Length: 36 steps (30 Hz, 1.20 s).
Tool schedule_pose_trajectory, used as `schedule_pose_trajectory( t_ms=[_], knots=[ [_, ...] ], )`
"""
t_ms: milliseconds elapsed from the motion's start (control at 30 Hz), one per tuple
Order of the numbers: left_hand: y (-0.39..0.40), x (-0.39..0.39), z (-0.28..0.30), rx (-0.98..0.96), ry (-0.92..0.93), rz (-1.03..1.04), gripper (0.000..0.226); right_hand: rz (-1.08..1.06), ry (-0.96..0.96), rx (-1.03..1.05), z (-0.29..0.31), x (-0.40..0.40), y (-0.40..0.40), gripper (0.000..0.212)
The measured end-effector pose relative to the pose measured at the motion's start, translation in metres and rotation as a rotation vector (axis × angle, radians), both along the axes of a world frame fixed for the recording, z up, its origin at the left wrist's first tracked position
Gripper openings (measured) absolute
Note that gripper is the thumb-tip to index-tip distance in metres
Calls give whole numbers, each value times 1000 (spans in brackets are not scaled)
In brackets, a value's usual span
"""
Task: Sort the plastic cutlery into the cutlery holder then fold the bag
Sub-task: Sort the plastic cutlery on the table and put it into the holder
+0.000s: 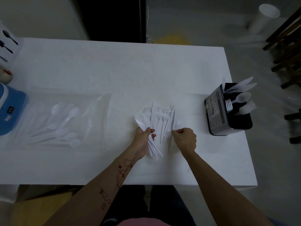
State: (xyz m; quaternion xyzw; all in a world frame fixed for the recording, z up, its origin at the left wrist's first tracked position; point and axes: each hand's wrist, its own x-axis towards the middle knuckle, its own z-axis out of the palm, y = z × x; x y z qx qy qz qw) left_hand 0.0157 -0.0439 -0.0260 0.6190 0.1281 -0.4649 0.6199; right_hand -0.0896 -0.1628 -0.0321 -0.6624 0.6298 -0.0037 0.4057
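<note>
midway through sorting, our left hand [145, 136] grips a bundle of knives [152, 144], right hand [184, 138] pinches another, spoons [61, 128] await in the bag [97, 111], cutlery holder [228, 111] part-filled.

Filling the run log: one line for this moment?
left hand: holds white plastic knives | right hand: pinching at forks | black cutlery holder: partly filled

Hidden, cropped and unreadable bits

Left hand [144, 137] is covering the handles of the knife bundle [150, 128]; right hand [184, 138] fingers are curling under, so whether they're pinching anything is unclear. Blue appliance [11, 110] and spoon box [8, 43] are getting cut off at the left edge. Cutlery holder [228, 111] label is reading too small. Clear bag [97, 118] edges are washing out against the table [114, 62].
</note>
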Motion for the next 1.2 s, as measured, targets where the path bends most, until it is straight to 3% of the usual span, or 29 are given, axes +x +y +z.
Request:
schedule_pose_trajectory(
  t_ms=[100,200,367,467,600,833,1033,1100,1200],
  knots=[
    [-2,1,0,-14,17,-2,30,31,-159,-2,2,-5,-1,8],
    [-4,2,4,-66,49,-2,36,230,-332,108,14,-7,4,1],
    [-7,0,4,-109,38,-56,37,434,-404,173,23,-5,19,3],
    [-7,1,0,-16,-43,-48,27,327,-382,110,15,-3,18,6],
    [-3,2,-3,1,-66,-57,27,164,-153,-132,0,4,7,15],
    [4,-1,-6,-15,-71,-95,25,118,73,-112,-5,29,10,22],
    [5,0,-2,7,-49,-123,27,5,5,-20,-3,22,3,17],
    [6,1,-1,8,-60,-145,29,0,-109,-13,1,15,4,12],
    [4,3,3,-12,-37,-150,31,52,-377,155,14,5,8,10]
  ],
)
